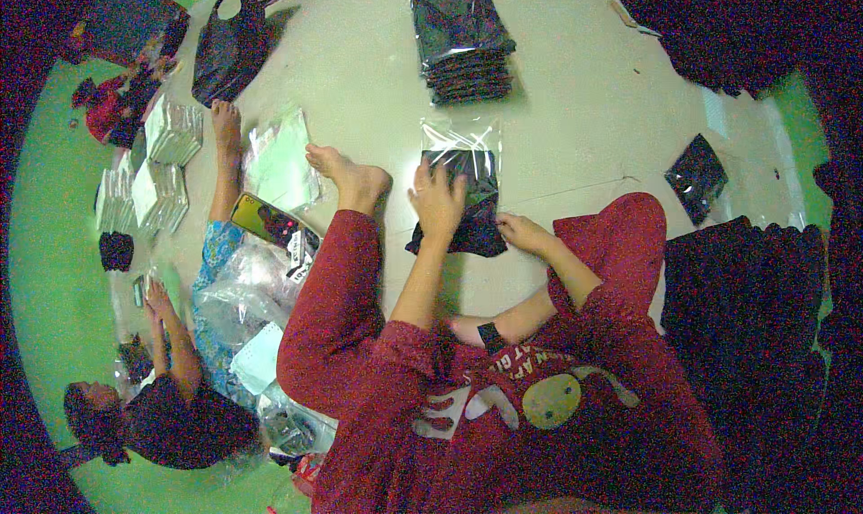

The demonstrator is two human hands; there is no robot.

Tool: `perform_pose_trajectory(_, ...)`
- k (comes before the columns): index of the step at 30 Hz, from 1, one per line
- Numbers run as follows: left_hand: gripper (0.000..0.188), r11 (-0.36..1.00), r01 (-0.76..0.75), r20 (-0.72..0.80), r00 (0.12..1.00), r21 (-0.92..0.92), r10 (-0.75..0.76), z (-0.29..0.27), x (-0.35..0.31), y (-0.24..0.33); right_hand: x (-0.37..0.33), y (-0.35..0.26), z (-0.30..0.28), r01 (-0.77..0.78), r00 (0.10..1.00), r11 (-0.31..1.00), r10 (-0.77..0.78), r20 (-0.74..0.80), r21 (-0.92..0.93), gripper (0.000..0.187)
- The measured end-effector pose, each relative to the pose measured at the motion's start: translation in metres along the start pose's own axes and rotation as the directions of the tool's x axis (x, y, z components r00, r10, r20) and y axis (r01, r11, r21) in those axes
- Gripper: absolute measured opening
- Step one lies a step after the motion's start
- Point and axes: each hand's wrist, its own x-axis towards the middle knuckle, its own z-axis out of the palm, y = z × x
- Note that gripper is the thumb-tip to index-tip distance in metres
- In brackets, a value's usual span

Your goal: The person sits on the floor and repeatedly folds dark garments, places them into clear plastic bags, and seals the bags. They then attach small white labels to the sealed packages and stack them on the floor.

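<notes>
A black folded garment (476, 231) lies partly inside a clear plastic bag (460, 135) on the floor in front of me. The bag's far end is unfilled and shiny, while the near end of the cloth spreads wider. My left hand (439, 199) rests flat on top with its fingers apart. At the right edge of the garment, my right hand (529, 234) has its fingers pinched together on the cloth; whether they also catch the bag's edge cannot be told.
Beyond stands a stack of bagged black garments (463, 42). One bagged piece (697, 180) and a dark cloth pile (742, 289) lie right. Leftward are a black carrier bag (229, 51), clear bags (283, 159), a phone (270, 225), white packets (148, 181) and a seated person (184, 415).
</notes>
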Motion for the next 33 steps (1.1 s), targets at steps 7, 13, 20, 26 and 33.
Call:
perform_pose_trajectory(7,0.034,0.707,0.669,0.731,0.598,-0.23,-0.328,-0.045,-0.017,-0.077,-0.005,0.003,0.001,-0.086,0.996,0.989,0.086,0.007,0.123,0.022)
perform_pose_trajectory(13,0.034,0.729,0.662,0.566,0.672,-0.172,-0.477,-0.039,-0.041,-0.061,-0.002,0.016,0.002,-0.057,0.998,0.997,0.057,-0.005,0.06,0.022)
perform_pose_trajectory(20,0.033,0.458,0.834,0.744,0.511,-0.308,-0.431,-0.05,-0.074,-0.08,-0.009,0.0,-0.003,-0.049,0.999,0.998,0.049,-0.007,0.038,0.021)
perform_pose_trajectory(26,0.022,0.579,0.714,0.54,0.69,-0.395,-0.482,-0.041,-0.081,-0.064,-0.001,0.015,0.004,-0.027,0.999,0.997,0.028,-0.02,0.067,0.018)
perform_pose_trajectory(33,0.018,0.086,0.878,0.718,0.439,-0.472,-0.54,-0.055,-0.084,-0.054,0.008,0.038,0.016,-0.037,0.997,0.999,0.038,-0.073,0.009,0.021)
